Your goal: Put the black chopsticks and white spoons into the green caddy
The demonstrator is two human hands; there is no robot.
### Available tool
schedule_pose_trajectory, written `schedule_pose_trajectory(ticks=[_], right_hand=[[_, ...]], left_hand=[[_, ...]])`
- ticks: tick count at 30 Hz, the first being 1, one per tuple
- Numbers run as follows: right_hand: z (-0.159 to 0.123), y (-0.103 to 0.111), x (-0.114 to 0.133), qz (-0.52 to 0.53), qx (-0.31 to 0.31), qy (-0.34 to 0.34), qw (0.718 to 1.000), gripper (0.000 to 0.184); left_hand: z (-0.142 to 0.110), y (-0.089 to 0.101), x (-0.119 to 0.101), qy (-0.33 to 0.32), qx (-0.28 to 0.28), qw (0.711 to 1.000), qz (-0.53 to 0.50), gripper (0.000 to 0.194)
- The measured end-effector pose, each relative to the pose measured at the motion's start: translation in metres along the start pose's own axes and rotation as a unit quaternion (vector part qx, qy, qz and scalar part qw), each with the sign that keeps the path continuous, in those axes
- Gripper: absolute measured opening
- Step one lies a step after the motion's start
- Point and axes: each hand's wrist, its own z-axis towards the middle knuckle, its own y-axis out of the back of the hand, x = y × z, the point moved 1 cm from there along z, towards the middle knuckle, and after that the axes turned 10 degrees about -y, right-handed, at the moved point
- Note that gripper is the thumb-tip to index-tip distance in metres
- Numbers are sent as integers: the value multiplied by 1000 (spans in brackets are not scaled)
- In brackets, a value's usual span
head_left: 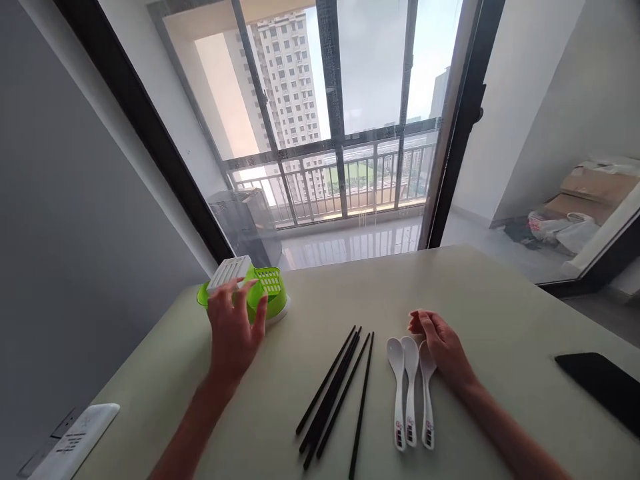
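My left hand [234, 327] is at the green and white cutlery holder [274, 303] on the far left of the table, its fingers spread in front of the holder. Whether the fingertips touch it I cannot tell. To the right, my right hand [443, 343] rests loosely curled beside the heads of three white spoons [411, 387], partly over the rightmost one. Nothing shows between its fingers. Several black chopsticks [333, 400] lie in a loose, slanted bunch between my hands, left of the spoons.
The pale table [490, 413] ends at a glass door with a dark frame [450, 153]. A black flat object [600, 387] lies at the right edge, a white power strip [75, 440] at the lower left. Bags and boxes [575, 213] sit beyond the glass.
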Motion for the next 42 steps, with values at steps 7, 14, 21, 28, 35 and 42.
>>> schedule_pose_trajectory(ticks=[7, 14, 21, 28, 35, 42], right_hand=[[-2, 3, -6, -2, -24, -19, 1000, 52], [-5, 3, -9, -26, -30, -14, 999, 51], [-6, -1, -7, -21, -19, -15, 999, 49], [-4, -5, -5, -35, -18, 8, 999, 50], [-6, -10, 7, -67, -17, 12, 998, 49], [-6, -13, 11, -66, -45, 33, 996, 43]], left_hand=[[-8, -11, 104, 15, 57, 998, 31, 47], [-15, -19, 95, 67, 88, 993, -32, 52], [-5, -21, 62, 81, 121, 989, -6, 54], [18, -43, 1, 30, 148, 988, -22, 54], [43, -66, -80, -31, 161, 983, -77, 53], [58, -74, -140, -72, 179, 970, -150, 51]])
